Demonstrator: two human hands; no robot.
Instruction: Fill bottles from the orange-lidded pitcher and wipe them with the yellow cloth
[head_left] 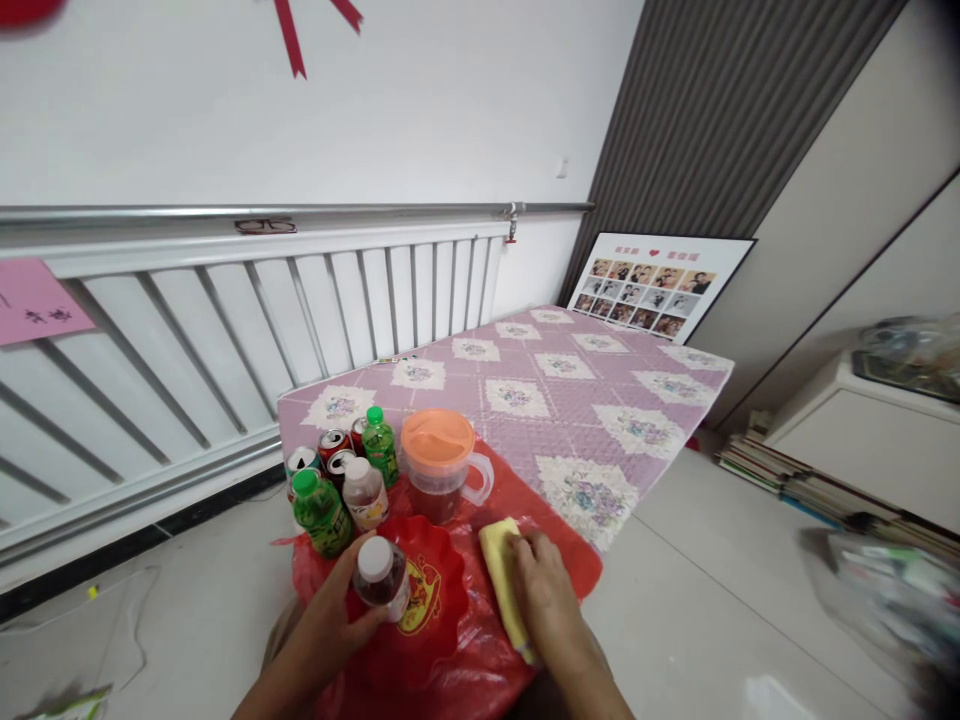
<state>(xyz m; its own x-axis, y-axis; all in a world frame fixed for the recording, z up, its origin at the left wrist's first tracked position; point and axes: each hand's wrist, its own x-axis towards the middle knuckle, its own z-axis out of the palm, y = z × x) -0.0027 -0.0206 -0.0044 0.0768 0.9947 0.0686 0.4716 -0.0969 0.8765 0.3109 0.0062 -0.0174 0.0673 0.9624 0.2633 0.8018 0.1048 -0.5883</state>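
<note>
My left hand [346,610] is wrapped round a clear bottle with a white cap [381,575], held over the left part of a red scalloped plate [448,625]. Fingers of my right hand [541,590] press on a folded yellow cloth [504,580], which lies on a red plastic sheet [480,690] right of the plate. Beyond the plate stands a plastic pitcher with an orange lid [437,450], dark liquid at its bottom. Another white-capped bottle [365,495] is just behind my left hand, beside two green bottles [322,520].
Several drink cans [335,445] cluster at the left edge of the table. A purple patterned tablecloth [517,365] spreads away behind the red sheet. A white radiator [337,290] runs along the wall; a photo board [660,285] leans at the far end.
</note>
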